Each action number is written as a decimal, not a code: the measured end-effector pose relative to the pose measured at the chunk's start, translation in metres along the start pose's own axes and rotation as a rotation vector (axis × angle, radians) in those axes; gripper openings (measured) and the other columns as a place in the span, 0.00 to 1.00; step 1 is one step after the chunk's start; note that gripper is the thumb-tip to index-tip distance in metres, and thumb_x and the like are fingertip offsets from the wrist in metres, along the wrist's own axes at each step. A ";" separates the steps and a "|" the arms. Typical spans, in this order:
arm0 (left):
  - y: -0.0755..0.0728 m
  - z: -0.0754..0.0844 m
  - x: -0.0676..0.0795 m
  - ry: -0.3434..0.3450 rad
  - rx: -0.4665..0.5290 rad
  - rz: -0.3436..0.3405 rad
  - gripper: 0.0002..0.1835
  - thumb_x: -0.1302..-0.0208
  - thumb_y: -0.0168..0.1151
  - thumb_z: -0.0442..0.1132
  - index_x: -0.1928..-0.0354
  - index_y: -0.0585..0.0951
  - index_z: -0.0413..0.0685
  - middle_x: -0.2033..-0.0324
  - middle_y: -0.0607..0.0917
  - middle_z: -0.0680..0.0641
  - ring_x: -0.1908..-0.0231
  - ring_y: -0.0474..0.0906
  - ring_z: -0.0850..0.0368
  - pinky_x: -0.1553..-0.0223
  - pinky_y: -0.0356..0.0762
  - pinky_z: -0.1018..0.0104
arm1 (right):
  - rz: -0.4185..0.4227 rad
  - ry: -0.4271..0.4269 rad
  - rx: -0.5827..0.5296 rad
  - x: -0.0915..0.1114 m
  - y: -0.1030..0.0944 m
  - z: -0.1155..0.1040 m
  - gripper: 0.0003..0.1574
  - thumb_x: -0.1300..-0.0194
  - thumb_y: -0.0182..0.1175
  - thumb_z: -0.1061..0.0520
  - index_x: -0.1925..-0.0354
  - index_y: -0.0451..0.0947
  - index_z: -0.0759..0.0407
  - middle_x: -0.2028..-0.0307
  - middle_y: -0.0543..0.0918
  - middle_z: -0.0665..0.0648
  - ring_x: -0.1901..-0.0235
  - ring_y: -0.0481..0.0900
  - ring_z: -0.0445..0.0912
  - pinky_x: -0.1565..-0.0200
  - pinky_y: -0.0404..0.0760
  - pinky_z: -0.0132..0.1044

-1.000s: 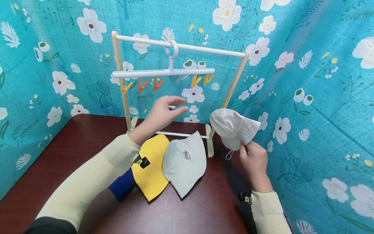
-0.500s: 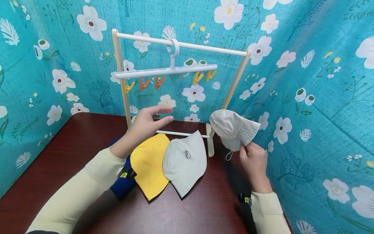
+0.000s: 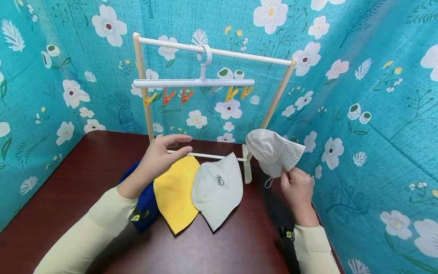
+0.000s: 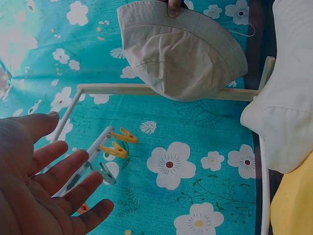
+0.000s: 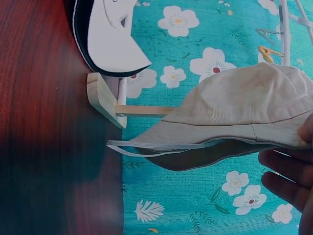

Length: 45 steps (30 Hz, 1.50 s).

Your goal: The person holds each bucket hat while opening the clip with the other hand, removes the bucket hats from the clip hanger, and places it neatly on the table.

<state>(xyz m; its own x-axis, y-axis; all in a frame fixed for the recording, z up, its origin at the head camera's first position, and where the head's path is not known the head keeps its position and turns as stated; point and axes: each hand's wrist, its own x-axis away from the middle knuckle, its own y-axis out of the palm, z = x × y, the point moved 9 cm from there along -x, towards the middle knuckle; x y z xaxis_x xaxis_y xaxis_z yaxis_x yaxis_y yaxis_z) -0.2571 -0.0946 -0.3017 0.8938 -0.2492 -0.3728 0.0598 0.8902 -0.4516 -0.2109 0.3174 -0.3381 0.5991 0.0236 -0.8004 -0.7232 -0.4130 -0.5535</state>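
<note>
My right hand [image 3: 297, 190] pinches the brim of a cream bucket hat [image 3: 268, 148] and holds it above the table at the right; a thin cord loop hangs from it. In the right wrist view the same hat [image 5: 244, 103] shows its brim and cord. My left hand [image 3: 159, 158] is in the air over a blue hat [image 3: 145, 194] and the yellow bucket hat [image 3: 176, 194], fingers apart and holding nothing. Its spread fingers also show in the left wrist view. A pale grey bucket hat [image 3: 213, 190] with a small dark emblem lies on the yellow hat's right edge.
Behind the hats stands a wooden rack [image 3: 273, 99]. From its top bar hangs a white hanger [image 3: 202, 82] with several clips, among them an orange clip [image 3: 167, 97] and a yellow clip [image 3: 230, 94]. A flowered blue cloth surrounds the dark red table [image 3: 232, 247].
My left hand has moved left and down, away from below the hanger, uncovering more of the yellow hat. The hanger sways slightly. My right hand and the cream hat stay nearly still.
</note>
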 end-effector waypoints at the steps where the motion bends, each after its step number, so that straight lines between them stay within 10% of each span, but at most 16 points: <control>1: 0.000 -0.001 0.002 0.004 -0.009 0.003 0.22 0.32 0.67 0.57 0.40 0.84 0.62 0.43 0.85 0.56 0.42 0.79 0.56 0.43 0.81 0.48 | 0.000 0.000 0.001 0.000 0.000 0.000 0.16 0.33 0.67 0.61 0.77 0.77 0.63 0.86 0.74 0.59 0.88 0.65 0.48 0.84 0.59 0.38; 45: 0.019 -0.048 0.050 -0.032 -0.011 -0.011 0.20 0.32 0.69 0.53 0.42 0.86 0.58 0.44 0.86 0.56 0.40 0.79 0.54 0.40 0.77 0.43 | -0.043 -0.033 -0.002 0.009 0.018 0.000 0.12 0.36 0.70 0.61 0.74 0.80 0.64 0.84 0.78 0.61 0.86 0.70 0.51 0.82 0.61 0.38</control>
<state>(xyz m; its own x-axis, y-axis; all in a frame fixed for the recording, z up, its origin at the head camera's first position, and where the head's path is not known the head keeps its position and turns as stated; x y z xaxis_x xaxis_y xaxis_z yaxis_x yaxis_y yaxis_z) -0.2330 -0.1086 -0.3675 0.9069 -0.2467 -0.3415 0.0655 0.8833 -0.4643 -0.2191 0.3096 -0.3550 0.6182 0.0711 -0.7828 -0.6962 -0.4126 -0.5874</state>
